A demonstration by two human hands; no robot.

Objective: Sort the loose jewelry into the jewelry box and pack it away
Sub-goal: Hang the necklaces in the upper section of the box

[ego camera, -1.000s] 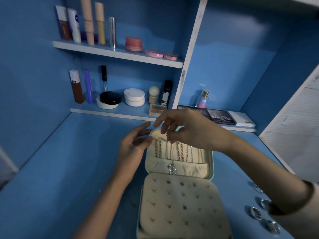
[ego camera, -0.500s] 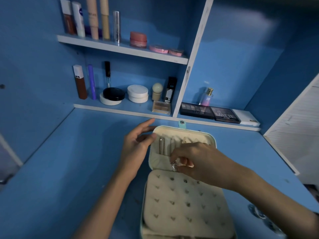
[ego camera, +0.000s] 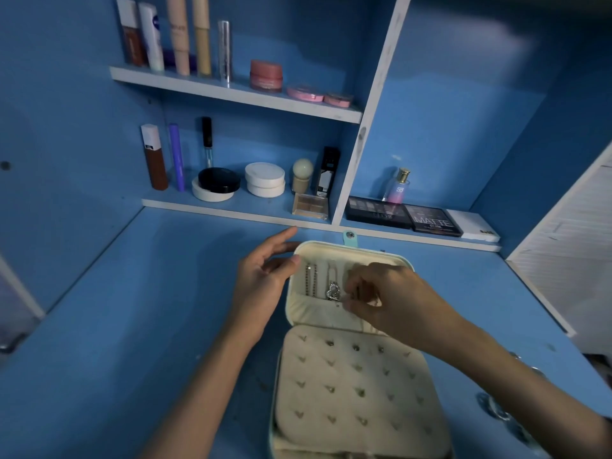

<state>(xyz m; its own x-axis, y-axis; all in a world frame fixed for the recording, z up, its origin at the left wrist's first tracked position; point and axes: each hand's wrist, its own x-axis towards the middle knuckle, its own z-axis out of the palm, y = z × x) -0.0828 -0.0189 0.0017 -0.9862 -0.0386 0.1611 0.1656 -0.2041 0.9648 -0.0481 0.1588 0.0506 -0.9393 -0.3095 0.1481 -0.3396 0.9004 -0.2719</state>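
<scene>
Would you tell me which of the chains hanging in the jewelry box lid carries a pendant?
The thin chain with the silver heart pendant, beside the right hand; the beaded chain to its left shows none.

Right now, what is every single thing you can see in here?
jewelry box: 1, cream, open on blue table
heart pendant: 1, silver, in box lid
chain: 1, dark, in lid
loose jewelry: unclear, silver, table's far right
tall tubes: 5, mixed colours, top shelf
flat pots: 3, pink, top shelf
bottle: 1, brown, lower shelf
thin tubes: 2, purple, clear, lower shelf
compact: 1, black, lower shelf
round tubs: 2, white, stacked, lower shelf
sponge: 1, pale, lower shelf
carton: 1, black, lower shelf
small palette: 1, tan, lower shelf
perfume bottle: 1, pinkish, right shelf
big palettes: 2, black, right shelf
case: 1, white, right shelf
left hand: 1, touches lid's left edge
right hand: 1, pinches the pendant
</scene>
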